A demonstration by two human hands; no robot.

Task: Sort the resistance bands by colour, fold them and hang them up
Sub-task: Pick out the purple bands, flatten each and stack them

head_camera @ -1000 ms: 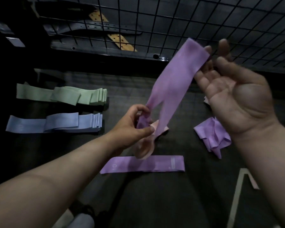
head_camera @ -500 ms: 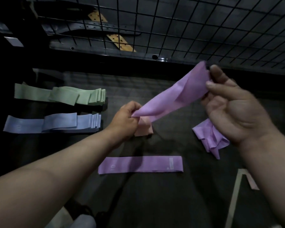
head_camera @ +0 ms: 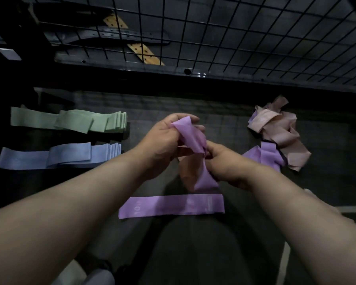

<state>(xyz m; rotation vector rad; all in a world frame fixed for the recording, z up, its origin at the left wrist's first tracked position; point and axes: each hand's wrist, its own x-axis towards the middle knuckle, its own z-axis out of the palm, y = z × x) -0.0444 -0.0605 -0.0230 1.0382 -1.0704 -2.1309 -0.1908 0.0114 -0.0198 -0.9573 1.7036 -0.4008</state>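
- Head view: two hands work a twisted purple band [head_camera: 193,138] in mid-air over the dark surface [head_camera: 296,212], centre frame. The left hand [head_camera: 164,140] has its grip clamped on the band's upper end, fingers curled round the fold. The right hand [head_camera: 226,163] has its grip pinched on the band's waist, where it narrows into a twist.
- The band's lower end hangs loose just above a flat purple band [head_camera: 171,206], laid out straight on the surface near the person.
- A peach strip [head_camera: 184,173] shows just behind the held band; whether either hand holds it cannot be told.
- The step looks like straightening for a fold. It would go best by undoing the twist first, then sliding the right pinch down to the free end so both layers lie flat with edges matched.
- The band should then land squarely on the flat purple one, ends aligned, as in the green stack [head_camera: 74,121] and the blue stack [head_camera: 66,155] at left.
- The peach strip belongs with the peach heap [head_camera: 275,128] at right, where crumpled purple bands [head_camera: 263,157] also wait.
- The wire grid [head_camera: 234,38] beyond carries no bands yet.
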